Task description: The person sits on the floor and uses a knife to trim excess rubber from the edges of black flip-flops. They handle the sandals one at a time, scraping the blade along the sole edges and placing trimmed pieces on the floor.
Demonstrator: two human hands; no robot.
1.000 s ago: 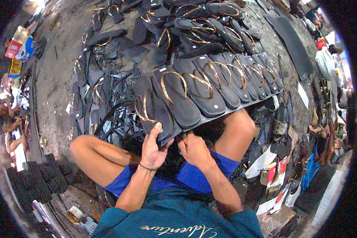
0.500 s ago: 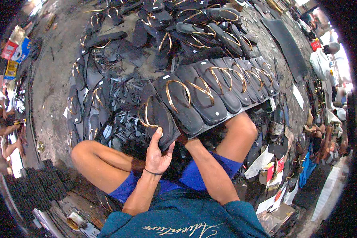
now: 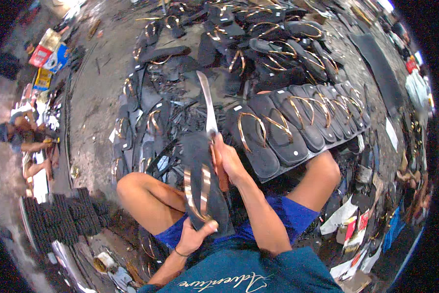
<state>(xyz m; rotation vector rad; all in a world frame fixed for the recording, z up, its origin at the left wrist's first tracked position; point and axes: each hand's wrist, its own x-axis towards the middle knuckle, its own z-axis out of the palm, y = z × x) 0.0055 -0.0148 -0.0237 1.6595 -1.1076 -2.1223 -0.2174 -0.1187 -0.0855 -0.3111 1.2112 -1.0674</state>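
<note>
The grey floor (image 3: 102, 93) carries a loose spread of black sandals (image 3: 265, 48) (some overlapping), dark scraps (image 3: 173, 85) on their near side, a long black mat (image 3: 378, 66) at right and a white sheet (image 3: 391, 134) near it.

Down and forward from the wearer's head we look — a wide fisheye, close above the left hand (image 3: 196, 237) and right hand (image 3: 226, 157), the floor (image 3: 97, 100) bending away beyond. Toward the rim, detail seems too smeared to read.
</note>
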